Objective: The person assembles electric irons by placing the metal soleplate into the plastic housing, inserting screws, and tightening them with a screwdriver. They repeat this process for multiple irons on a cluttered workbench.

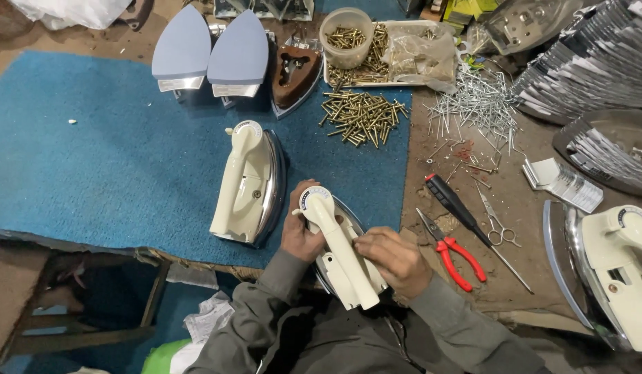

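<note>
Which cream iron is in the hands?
The middle iron, gripped by both the left hand and right hand; the others sit untouched on the mat and far right.

A second cream iron lies on its side on the blue mat. Two irons stand with grey soleplates facing up at the mat's far edge. Brass screws lie in a loose pile, below a plastic cup of screws. Red-handled pliers, a black screwdriver and scissors lie side by side.
</note>
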